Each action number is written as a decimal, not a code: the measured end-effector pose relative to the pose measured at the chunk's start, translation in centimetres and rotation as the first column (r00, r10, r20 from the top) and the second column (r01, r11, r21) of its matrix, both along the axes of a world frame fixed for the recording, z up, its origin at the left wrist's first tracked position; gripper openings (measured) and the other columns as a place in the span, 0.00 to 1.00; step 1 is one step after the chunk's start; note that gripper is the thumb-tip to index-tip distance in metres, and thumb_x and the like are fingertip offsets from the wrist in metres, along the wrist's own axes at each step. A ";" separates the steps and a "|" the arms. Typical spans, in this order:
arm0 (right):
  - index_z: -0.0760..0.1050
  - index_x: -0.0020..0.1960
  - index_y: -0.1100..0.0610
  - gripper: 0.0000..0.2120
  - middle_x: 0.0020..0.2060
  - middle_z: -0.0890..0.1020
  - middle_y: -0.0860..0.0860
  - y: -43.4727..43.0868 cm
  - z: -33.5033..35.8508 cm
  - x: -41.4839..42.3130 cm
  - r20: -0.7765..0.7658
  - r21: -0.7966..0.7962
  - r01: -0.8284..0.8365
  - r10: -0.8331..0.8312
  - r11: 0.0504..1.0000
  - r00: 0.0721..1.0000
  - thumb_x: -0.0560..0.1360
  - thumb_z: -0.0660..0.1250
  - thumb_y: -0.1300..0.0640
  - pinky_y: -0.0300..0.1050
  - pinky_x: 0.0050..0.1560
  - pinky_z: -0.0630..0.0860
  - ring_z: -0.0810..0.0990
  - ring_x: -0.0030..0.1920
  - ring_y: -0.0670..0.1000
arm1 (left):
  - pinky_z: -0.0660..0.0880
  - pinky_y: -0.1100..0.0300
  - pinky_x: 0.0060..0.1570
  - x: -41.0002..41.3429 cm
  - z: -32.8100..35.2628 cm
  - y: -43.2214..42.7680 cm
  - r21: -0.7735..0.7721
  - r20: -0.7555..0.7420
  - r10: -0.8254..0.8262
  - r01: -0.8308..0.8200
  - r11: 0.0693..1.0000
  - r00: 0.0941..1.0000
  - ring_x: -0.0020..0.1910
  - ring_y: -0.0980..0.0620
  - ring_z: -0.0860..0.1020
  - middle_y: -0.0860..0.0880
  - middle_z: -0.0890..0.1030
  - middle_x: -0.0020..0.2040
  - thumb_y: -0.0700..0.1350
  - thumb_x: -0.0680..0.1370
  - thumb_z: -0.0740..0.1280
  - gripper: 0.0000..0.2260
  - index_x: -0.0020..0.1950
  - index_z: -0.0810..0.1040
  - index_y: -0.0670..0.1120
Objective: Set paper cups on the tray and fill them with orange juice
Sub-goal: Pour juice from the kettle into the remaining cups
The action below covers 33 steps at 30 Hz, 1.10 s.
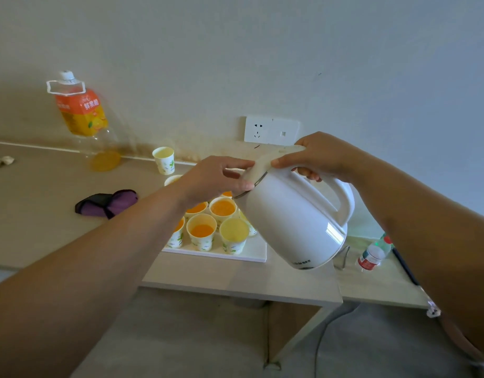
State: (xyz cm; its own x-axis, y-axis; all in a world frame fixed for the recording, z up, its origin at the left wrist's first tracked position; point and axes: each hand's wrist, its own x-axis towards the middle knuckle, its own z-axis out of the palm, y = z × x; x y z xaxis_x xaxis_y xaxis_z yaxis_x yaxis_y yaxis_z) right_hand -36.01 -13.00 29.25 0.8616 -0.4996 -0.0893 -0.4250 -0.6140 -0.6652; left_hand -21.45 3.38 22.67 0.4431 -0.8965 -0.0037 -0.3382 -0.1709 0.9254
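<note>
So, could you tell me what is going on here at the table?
A person tilts a white kettle over paper cups on the white tray. The right hand grips its handle; the left hand holds the lid. Several cups hold orange juice; the front right cup looks paler. One lone cup stands by the wall.

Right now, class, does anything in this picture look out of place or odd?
Yes. A white kettle, not the juice bottle, is tilted over the cups on the tray. A lone cup stands off the tray by the wall.
</note>
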 end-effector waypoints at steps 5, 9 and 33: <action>0.69 0.31 0.57 0.20 0.21 0.71 0.49 -0.1 -0.5 -0.4 -0.029 -0.037 -0.037 0.036 0.999 0.999 0.66 0.74 0.45 0.38 0.28 0.66 0.68 0.21 0.47 | 0.75 0.58 0.60 -1.2 -0.8 0.4 -0.004 -0.009 -0.011 0.011 1.000 1.000 0.57 0.55 0.80 0.49 0.84 0.55 0.42 0.73 0.73 0.21 0.65 0.78 0.51; 0.69 0.30 0.56 0.20 0.22 0.72 0.50 -0.2 -1.1 -0.7 -0.031 -0.028 -0.060 0.059 0.998 0.998 0.67 0.74 0.46 0.41 0.30 0.67 0.69 0.21 0.47 | 0.74 0.54 0.63 -1.8 -1.5 0.6 0.006 -0.014 -0.010 0.010 1.000 1.000 0.58 0.54 0.80 0.50 0.83 0.56 0.41 0.74 0.72 0.20 0.65 0.78 0.51; 0.72 0.35 0.58 0.20 0.27 0.75 0.52 -0.8 -1.9 -1.6 -0.102 -0.069 -0.101 0.094 0.992 0.990 0.66 0.74 0.43 0.41 0.31 0.69 0.71 0.23 0.47 | 0.74 0.51 0.64 -3.3 -3.0 0.1 0.002 -0.068 0.026 -0.026 1.000 0.997 0.58 0.54 0.80 0.51 0.83 0.56 0.41 0.73 0.73 0.20 0.65 0.78 0.51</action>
State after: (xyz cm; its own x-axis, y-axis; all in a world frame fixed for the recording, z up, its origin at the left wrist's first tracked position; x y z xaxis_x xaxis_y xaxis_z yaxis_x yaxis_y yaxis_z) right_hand -37.64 -13.76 27.36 0.8953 -0.4222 -0.1419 -0.4219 -0.7015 -0.5744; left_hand -24.71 3.50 19.70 0.4650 -0.8846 -0.0359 -0.2695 -0.1801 0.9460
